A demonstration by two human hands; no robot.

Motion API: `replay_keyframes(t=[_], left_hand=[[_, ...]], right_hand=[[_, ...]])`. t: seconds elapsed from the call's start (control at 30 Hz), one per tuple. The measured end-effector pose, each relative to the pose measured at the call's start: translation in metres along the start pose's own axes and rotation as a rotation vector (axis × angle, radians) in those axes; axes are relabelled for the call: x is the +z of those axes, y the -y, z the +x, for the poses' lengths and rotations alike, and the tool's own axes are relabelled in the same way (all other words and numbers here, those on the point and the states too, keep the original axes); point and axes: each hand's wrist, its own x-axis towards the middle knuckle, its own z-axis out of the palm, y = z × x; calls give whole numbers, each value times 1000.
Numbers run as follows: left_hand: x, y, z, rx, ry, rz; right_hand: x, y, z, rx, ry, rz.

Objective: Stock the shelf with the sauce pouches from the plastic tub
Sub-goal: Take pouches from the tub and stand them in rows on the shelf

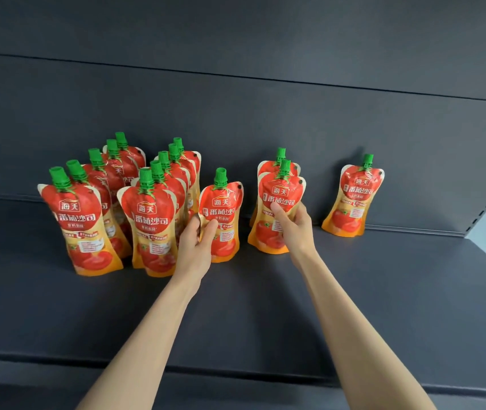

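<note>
On the dark shelf (354,291), the far-left row of sauce pouches (83,223) stands one behind another, and just beside it a second row (153,223) is packed the same way, its front pouch leaning slightly. These soft, top-heavy pouches look easy to topple; a nudge to a front one could push the whole row over.

The left hand (195,241) pinches a single pouch (221,214) at its waist, thumb in front and fingers (195,224) curled behind, close to the second row. If the wrist swings left while setting it down, it could clip that row.

The right hand (293,227) grips the front pouch of a short pair (277,208), thumb across its face, fingers wrapped around the right edge. Pushing it back hard could knock the rear pouch (277,164) flat.

A lone pouch (354,199) leans against the back wall, well apart, and could slide down. The plastic tub is out of view.
</note>
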Motion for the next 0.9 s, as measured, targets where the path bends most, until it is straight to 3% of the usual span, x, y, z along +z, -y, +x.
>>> replay_keyframes(t=[0.9], left_hand=[[-9, -4, -9, 54, -14, 99]], right_hand=[[57, 6, 3, 95, 152, 113]])
